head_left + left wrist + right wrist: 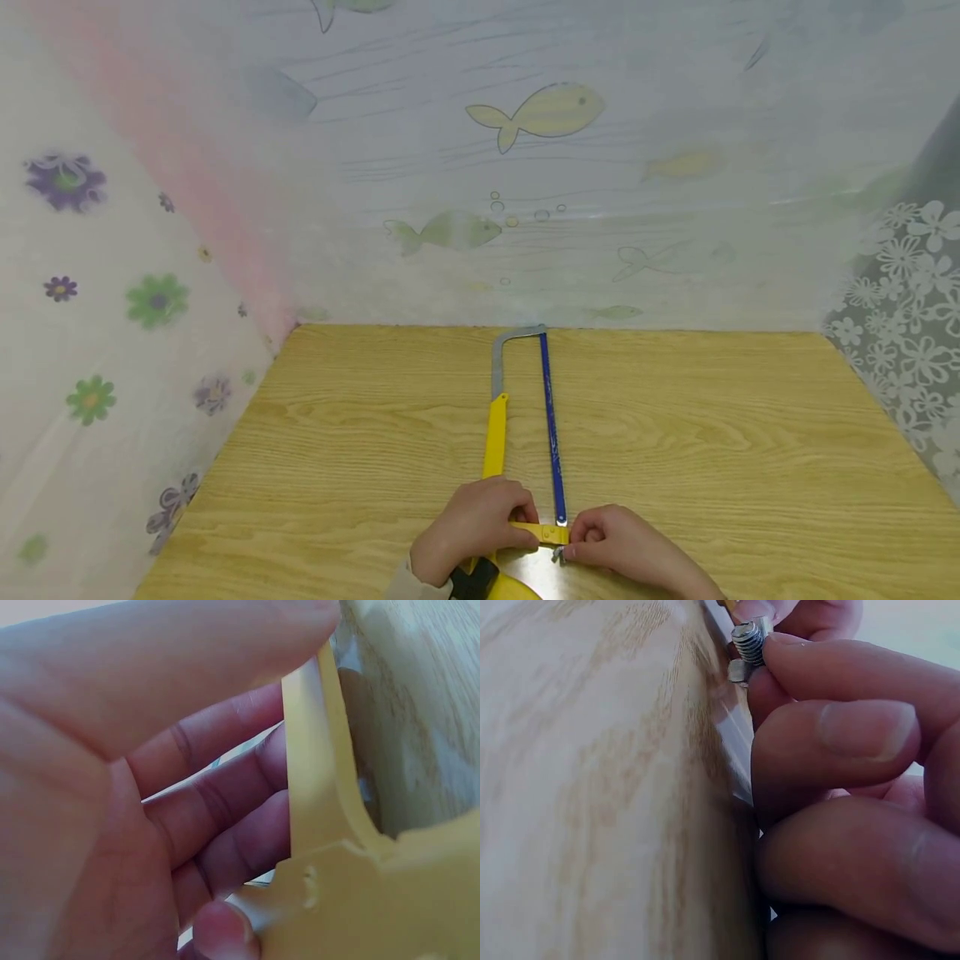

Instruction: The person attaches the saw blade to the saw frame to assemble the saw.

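A hacksaw with a yellow-and-grey frame lies on the table, its blue blade on the right side. My left hand grips the short yellow arm at the near end between thumb and fingers; in the left wrist view the thumb lies over that yellow part. From the right, my right hand pinches a metal wing nut just below the blade's near end. The right wrist view shows its threaded screw at the fingertips. The saw's yellow handle is partly cut off by the frame's edge.
The wood-grain table reaches back to a curtain printed with fish. A flowered curtain hangs along the left, and a grey one with white flowers on the right. The saw's far end lies close to the back edge.
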The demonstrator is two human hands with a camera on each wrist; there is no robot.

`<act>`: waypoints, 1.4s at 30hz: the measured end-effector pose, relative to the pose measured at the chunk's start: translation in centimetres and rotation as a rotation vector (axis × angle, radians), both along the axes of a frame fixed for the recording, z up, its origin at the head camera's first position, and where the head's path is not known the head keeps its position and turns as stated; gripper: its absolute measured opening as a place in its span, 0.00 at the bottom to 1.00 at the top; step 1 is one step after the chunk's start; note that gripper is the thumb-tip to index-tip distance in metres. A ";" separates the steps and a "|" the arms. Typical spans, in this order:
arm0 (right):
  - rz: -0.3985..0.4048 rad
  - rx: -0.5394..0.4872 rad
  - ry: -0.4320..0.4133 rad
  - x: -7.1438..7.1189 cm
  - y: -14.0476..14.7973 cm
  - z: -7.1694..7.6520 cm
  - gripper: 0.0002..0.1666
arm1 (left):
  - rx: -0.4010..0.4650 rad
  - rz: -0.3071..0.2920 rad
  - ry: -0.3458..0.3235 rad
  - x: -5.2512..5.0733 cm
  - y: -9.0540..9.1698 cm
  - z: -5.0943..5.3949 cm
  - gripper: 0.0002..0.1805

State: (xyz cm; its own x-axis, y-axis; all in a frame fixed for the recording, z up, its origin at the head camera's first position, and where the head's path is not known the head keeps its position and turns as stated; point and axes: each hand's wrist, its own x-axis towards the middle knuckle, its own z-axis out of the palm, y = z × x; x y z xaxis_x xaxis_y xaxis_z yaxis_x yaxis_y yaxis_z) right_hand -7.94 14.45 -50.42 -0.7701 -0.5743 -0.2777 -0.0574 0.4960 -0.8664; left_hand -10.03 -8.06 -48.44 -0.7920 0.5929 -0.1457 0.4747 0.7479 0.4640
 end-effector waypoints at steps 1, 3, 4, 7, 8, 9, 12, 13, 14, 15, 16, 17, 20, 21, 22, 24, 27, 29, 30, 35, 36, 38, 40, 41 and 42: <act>0.002 0.008 0.001 0.0 0.0 0.0 0.12 | 0.004 0.001 -0.003 0.0 0.0 0.0 0.08; 0.005 0.025 0.005 0.1 0.0 0.1 0.13 | 0.011 0.003 -0.008 0.0 0.0 0.1 0.08; 0.005 0.035 0.008 0.1 0.0 0.2 0.14 | 0.013 0.003 -0.008 0.0 0.0 0.2 0.08; 0.002 0.058 0.010 0.1 0.0 0.3 0.15 | 0.020 0.006 -0.015 0.1 0.0 0.3 0.08; 0.000 0.058 0.006 0.2 0.0 0.3 0.16 | 0.019 0.007 -0.015 0.1 0.0 0.3 0.08; -0.001 0.059 0.006 0.2 0.0 0.3 0.16 | 0.020 0.007 -0.014 0.1 -0.1 0.4 0.08; -0.001 0.053 0.008 0.1 0.0 0.3 0.17 | 0.022 0.006 -0.007 0.1 -0.1 0.4 0.08; 0.000 0.050 0.011 0.1 0.0 0.3 0.17 | 0.023 0.005 -0.004 0.1 -0.1 0.4 0.08; 0.000 0.047 0.014 0.1 0.0 0.3 0.17 | 0.024 0.005 -0.002 0.1 -0.1 0.4 0.08; 0.000 0.044 0.015 0.1 0.0 0.3 0.17 | 0.026 0.004 -0.001 0.1 -0.1 0.4 0.08; 0.001 0.042 0.016 0.2 0.0 0.3 0.17 | 0.027 0.004 0.001 0.1 -0.1 0.4 0.08; 0.001 0.041 0.017 0.2 0.0 0.2 0.17 | 0.028 0.003 0.001 0.1 -0.1 0.3 0.08; 0.002 0.038 0.017 0.2 0.0 0.2 0.17 | 0.034 0.001 0.001 0.1 -0.1 0.2 0.08; 0.002 0.039 0.018 0.2 0.0 0.3 0.17 | 0.035 -0.001 0.002 0.0 -0.1 0.2 0.08; 0.003 0.040 0.021 0.1 0.0 0.3 0.17 | 0.038 -0.001 0.001 0.0 -0.1 0.1 0.08; 0.002 0.040 0.022 0.1 0.0 0.3 0.17 | 0.044 0.000 -0.003 0.0 -0.1 0.1 0.08; 0.002 0.044 0.026 0.1 0.0 0.3 0.18 | 0.043 -0.005 -0.003 0.0 -0.2 0.1 0.08; -0.003 0.048 0.026 0.0 0.0 0.4 0.18 | 0.037 -0.009 -0.001 0.0 -0.1 0.1 0.08; -0.004 0.051 0.028 0.0 0.1 0.4 0.18 | 0.033 -0.010 -0.001 -0.1 -0.1 0.2 0.08; -0.015 0.061 0.047 0.0 0.1 0.2 0.19 | 0.062 -0.007 -0.036 -0.2 -0.1 0.1 0.09; -0.018 0.064 0.058 0.0 0.1 0.1 0.19 | 0.071 -0.003 -0.047 -0.2 -0.2 0.0 0.09; -0.028 0.065 0.073 -0.1 0.1 -0.1 0.19 | 0.086 0.009 -0.062 -0.2 -0.2 0.0 0.10; -0.043 0.067 0.086 -0.2 0.1 -0.2 0.19 | 0.091 0.021 -0.074 -0.2 -0.1 0.0 0.10; -0.052 0.067 0.090 -0.3 0.1 -0.2 0.19 | 0.092 0.027 -0.081 -0.2 -0.1 0.1 0.10; -0.058 0.065 0.090 -0.3 0.1 -0.2 0.19 | 0.094 0.034 -0.088 -0.3 -0.1 0.1 0.09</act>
